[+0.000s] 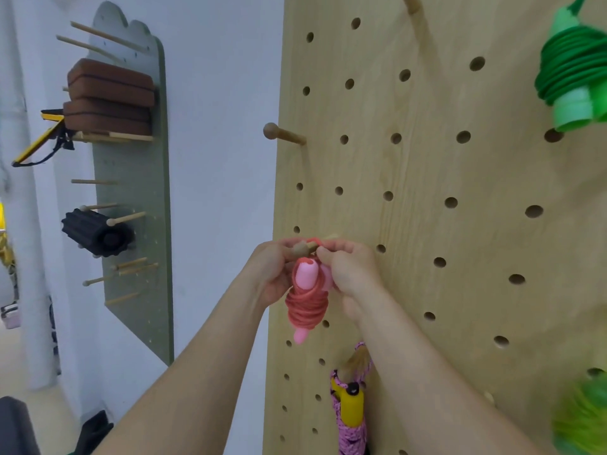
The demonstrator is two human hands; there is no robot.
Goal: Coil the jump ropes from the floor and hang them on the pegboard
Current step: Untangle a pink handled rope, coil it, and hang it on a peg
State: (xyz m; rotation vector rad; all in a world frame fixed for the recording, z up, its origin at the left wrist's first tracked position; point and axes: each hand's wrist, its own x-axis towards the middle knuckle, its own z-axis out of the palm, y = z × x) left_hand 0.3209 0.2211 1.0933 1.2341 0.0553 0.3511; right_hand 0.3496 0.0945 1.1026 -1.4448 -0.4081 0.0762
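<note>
A coiled red jump rope (307, 307) with pink handles hangs just below a wooden peg (303, 248) on the light wooden pegboard (427, 192). My left hand (271, 270) grips the rope bundle from the left, fingers at the peg's knob. My right hand (349, 267) pinches the rope's red loop at the peg from the right. A green coiled jump rope (571, 77) hangs at the top right. A pink patterned rope with a yellow handle (351, 402) hangs lower down. A blurred green bundle (581, 418) sits at the bottom right.
A bare peg (282, 133) sticks out of the board above my hands. On the white wall to the left, a grey-green pegboard (138, 198) carries brown blocks (108, 96), a black foam roller (97, 233) and several thin dowels.
</note>
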